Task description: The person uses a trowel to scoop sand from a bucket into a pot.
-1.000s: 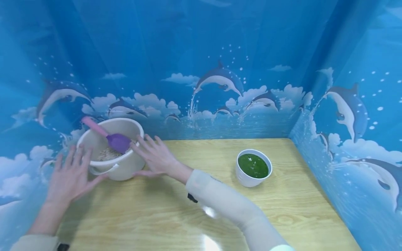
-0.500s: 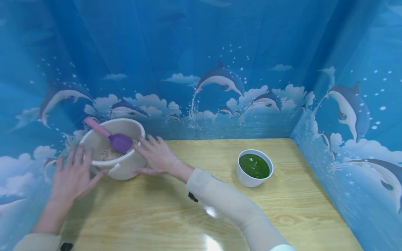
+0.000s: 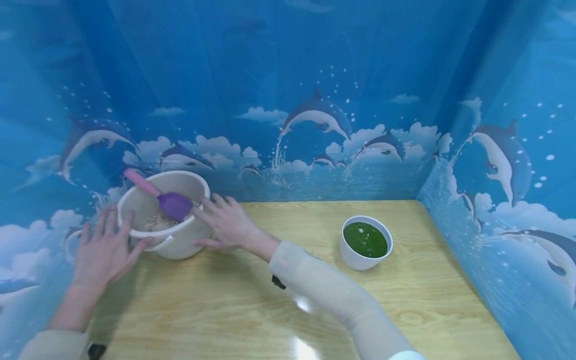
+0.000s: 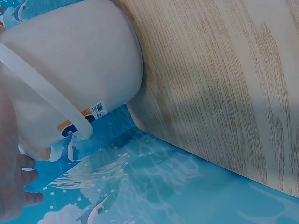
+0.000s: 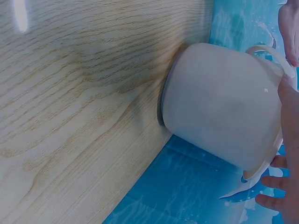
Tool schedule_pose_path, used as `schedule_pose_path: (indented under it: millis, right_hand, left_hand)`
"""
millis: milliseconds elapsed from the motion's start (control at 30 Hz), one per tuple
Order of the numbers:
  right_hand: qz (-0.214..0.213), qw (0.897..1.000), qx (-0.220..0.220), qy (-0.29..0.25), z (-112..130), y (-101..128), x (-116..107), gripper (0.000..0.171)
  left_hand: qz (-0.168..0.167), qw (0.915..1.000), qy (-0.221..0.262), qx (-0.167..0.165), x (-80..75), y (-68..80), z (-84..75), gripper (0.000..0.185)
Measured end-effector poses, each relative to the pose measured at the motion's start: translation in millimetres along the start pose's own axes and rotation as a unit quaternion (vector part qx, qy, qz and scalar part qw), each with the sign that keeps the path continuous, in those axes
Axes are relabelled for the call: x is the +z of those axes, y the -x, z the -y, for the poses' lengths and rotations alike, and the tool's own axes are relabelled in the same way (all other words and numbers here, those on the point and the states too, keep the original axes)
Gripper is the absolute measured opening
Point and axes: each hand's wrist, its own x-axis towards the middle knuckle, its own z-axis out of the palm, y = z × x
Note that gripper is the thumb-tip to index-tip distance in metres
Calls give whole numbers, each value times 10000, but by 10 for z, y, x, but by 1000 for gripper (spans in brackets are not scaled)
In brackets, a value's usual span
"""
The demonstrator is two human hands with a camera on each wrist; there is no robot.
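A cream-white bucket with a white handle stands at the table's far left corner. Inside lie pale grains and a scoop with a purple blade and pink grip, leaning on the back rim. My left hand spreads its fingers at the bucket's left front side, fingertips by the rim. On the other side my right hand is spread too, fingertips right at the rim. In the right wrist view, the bucket's smooth side fills the middle, with the right thumb near its rim.
A white tub of green contents stands on the right of the wooden table. Blue dolphin-printed sheeting rises along the back and both sides.
The whole scene shifts slightly rightward in the head view. Both hands keep almost the same place beside the bucket, and the bucket handle sits a little higher at its front.
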Motion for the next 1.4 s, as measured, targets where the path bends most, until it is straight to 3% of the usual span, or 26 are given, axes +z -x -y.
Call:
schedule_pose_path:
  millis: [1067, 1400]
  right_hand:
    - [-594, 9982, -25, 90, -73, 288, 48, 94]
    - [-587, 9982, 23, 70, -85, 404, 22, 94]
  left_hand:
    - [-92, 9998, 164, 110, -3, 14, -269, 90]
    - [-40, 9996, 206, 198, -27, 42, -346, 88]
